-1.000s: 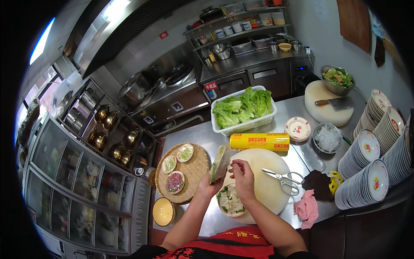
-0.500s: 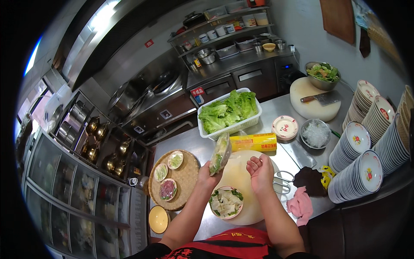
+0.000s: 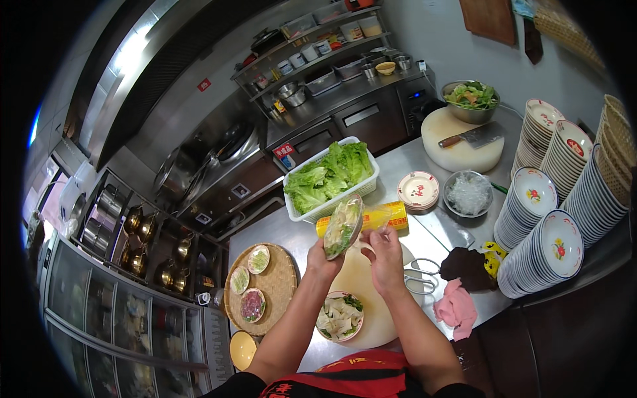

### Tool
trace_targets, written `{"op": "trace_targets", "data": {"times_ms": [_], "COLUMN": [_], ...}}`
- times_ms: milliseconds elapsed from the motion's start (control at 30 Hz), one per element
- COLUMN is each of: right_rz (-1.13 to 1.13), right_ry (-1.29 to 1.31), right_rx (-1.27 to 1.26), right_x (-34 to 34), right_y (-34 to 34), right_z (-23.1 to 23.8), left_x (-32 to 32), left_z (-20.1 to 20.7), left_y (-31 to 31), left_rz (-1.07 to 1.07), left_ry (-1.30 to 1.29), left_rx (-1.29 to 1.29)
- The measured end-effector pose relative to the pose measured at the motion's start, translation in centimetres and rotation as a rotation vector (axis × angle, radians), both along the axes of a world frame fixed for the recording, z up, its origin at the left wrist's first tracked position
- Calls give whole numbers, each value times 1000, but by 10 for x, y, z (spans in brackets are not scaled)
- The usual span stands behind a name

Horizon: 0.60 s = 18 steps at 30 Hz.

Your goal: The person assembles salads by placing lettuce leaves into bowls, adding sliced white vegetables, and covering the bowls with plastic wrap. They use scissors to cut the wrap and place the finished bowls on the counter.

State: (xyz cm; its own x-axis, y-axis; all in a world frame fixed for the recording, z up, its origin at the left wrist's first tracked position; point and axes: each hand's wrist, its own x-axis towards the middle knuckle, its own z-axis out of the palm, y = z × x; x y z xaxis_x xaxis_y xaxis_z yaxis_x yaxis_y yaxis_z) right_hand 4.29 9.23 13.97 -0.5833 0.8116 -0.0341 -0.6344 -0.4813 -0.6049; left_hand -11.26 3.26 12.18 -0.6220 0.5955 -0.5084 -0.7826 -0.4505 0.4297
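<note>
My left hand (image 3: 324,261) grips a tilted bowl of leafy greens and pale pieces (image 3: 344,227), raised above the counter under clear film. Close to its right side is my right hand (image 3: 387,260), thumb and fingers drawn together on what looks like a loose edge of cling film (image 3: 380,231). Beneath my hands, a second bowl (image 3: 340,316) with pale flat slices over greens stands at the left of a round cutting board (image 3: 381,312). Just behind the raised bowl lies a long yellow cling film box (image 3: 391,215), partly hidden.
A woven tray (image 3: 279,302) with several small covered dishes sits left, near a yellow bowl (image 3: 244,350). Behind stands a lettuce basket (image 3: 332,179). Scissors (image 3: 422,275), a pink cloth (image 3: 456,308), stacked bowls (image 3: 541,255) and a cleaver (image 3: 481,136) are to the right.
My left hand has turned the wrapped bowl so its filmed top shows more. My right hand has moved in to the bowl's edge and its fingers have closed. The whole view has shifted slightly.
</note>
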Motion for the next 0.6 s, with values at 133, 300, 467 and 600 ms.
{"op": "trace_targets", "data": {"times_ms": [133, 300, 467, 600], "right_rz": [-44, -214, -236, -79], "right_ry": [-31, -322, -1241, -1353], "right_rx": [-28, -30, 1236, 1556], "right_x": [11, 29, 84, 100], "right_y": [6, 39, 34, 28], "right_z": [-6, -43, -117, -134], "left_x": [4, 23, 13, 16], "left_z": [4, 16, 16, 15], "left_y": [18, 48, 68, 103], "left_rz": [-13, 4, -16, -50], "left_ry": [45, 161, 299, 295], "left_rx": [-10, -85, -96, -64]}}
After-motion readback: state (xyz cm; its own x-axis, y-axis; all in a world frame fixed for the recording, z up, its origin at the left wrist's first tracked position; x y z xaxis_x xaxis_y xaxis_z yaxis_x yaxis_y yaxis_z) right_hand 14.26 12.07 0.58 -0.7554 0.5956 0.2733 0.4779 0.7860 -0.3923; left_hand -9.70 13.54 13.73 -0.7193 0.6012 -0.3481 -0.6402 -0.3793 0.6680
